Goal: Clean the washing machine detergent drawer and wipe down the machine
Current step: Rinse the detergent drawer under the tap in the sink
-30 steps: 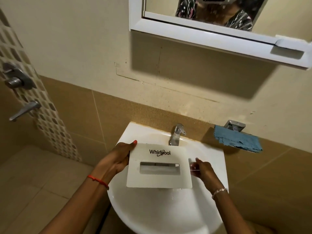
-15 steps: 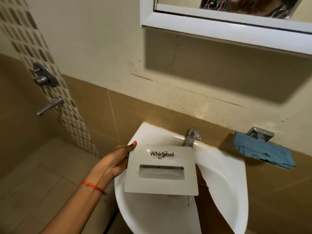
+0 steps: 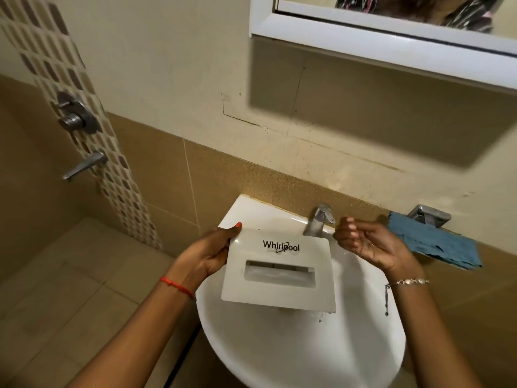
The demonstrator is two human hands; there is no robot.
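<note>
Drawer (image 3: 279, 273) is held over the sink (image 3: 307, 348), front panel w/ Whirlpool logo turned toward the camera, handle recess visible. It is gripped at the left edge by the left hand (image 3: 207, 256), thumb laid on the top-left corner. Right hand (image 3: 369, 245) is raised just right of the drawer, near the tap (image 3: 319, 219); fingers loosely curled, nothing held. Blue cloth (image 3: 436, 245) is draped on a wall bracket (image 3: 428, 215), right of the tap.

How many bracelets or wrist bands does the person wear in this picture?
2. A red thread on the left wrist; a silver chain bracelet on the right wrist. None seems hidden.
</note>
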